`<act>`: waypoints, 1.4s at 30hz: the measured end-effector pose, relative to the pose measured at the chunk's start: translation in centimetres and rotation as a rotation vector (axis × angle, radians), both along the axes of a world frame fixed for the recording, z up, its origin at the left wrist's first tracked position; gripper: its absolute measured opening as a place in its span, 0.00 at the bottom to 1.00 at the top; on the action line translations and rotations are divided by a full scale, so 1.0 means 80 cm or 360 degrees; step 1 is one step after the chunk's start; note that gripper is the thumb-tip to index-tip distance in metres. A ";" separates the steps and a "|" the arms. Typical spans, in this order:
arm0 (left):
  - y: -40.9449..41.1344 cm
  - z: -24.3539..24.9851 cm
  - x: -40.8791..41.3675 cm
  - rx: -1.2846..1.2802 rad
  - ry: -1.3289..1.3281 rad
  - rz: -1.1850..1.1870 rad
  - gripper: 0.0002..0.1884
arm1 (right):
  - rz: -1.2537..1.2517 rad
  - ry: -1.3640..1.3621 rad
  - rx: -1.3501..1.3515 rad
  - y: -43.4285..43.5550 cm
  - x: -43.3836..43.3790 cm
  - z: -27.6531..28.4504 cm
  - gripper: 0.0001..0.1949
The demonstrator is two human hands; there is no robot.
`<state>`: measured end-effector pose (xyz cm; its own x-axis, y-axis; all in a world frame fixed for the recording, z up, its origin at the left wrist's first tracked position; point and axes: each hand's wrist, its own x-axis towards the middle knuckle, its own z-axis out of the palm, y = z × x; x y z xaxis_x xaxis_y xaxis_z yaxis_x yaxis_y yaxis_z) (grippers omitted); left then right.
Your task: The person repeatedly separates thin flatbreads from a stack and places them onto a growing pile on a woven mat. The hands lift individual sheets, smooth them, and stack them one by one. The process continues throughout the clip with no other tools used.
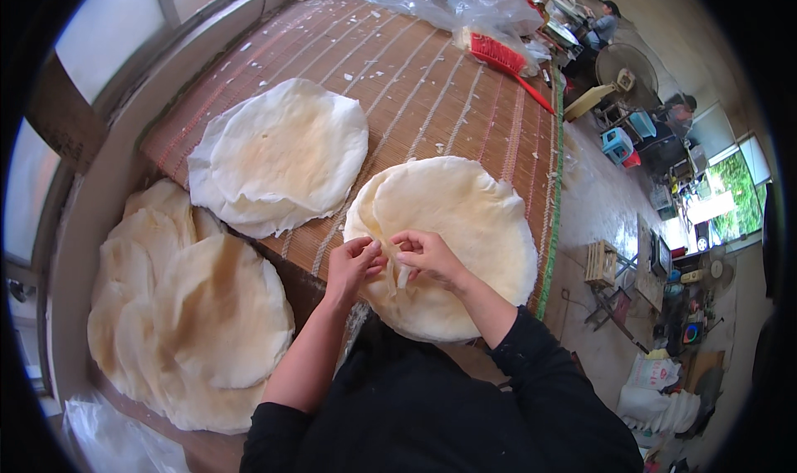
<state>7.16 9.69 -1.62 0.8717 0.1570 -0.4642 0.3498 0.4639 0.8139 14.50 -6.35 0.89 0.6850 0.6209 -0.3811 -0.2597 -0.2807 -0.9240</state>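
A stack of thin, round, cream-coloured sheets (pixel 461 224), much like thin pancakes, lies before me at the mat's near edge. Over its left side, my left hand (pixel 353 266) and my right hand (pixel 429 258) are close together. Each pinches the gathered edge of a thin sheet (pixel 390 271) between thumb and fingers, and the fingertips partly hide it. Further off to the left rests a second, whiter stack of round sheets (pixel 286 152). Beside my left forearm is a larger, loosely folded pile of sheets (pixel 205 323), lower than the mat.
A woven mat (pixel 398 74) scattered with white flakes bears both stacks. A red-handled brush (pixel 498 53) and clear plastic bags (pixel 448 0) lie at its far end. Windows (pixel 106 37) line the left. Rightward are a fan (pixel 626 71), stools (pixel 616 144), and people seated further back.
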 end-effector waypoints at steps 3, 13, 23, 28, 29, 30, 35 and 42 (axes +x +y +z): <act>0.000 0.004 -0.012 0.0213 -0.0103 -0.0178 0.13 | -0.0007 -0.0001 0.0037 -0.003 -0.003 -0.001 0.16; -0.003 0.002 -0.028 -0.0251 -0.0026 -0.0067 0.08 | 0.0203 -0.1076 -0.0357 0.012 -0.025 0.014 0.24; 0.001 -0.005 -0.020 -0.0376 0.0103 -0.0062 0.04 | 0.0369 -0.1202 -0.0467 0.007 -0.032 0.031 0.28; 0.003 0.007 -0.018 -0.0488 0.0199 -0.0002 0.03 | 0.0261 -0.1241 -0.0509 0.016 -0.039 0.030 0.24; 0.002 0.012 -0.018 -0.0480 0.0219 -0.0001 0.03 | 0.0246 -0.1136 -0.0487 0.014 -0.036 0.028 0.24; 0.001 0.010 -0.017 -0.0428 0.0254 0.0026 0.03 | 0.0215 -0.1021 -0.0455 0.010 -0.034 0.028 0.23; -0.010 0.003 -0.009 -0.0037 0.0261 -0.0008 0.06 | 0.0109 -0.1127 -0.0592 0.007 -0.031 0.008 0.22; 0.001 -0.008 -0.011 0.0533 0.0278 -0.0058 0.03 | -0.0178 -0.0656 -0.0498 -0.021 -0.003 -0.046 0.16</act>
<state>6.32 9.75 -2.24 0.7920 0.2952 -0.5344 0.5079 0.1670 0.8450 14.30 -8.01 -2.75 0.8728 0.4349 -0.2215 0.0632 -0.5507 -0.8323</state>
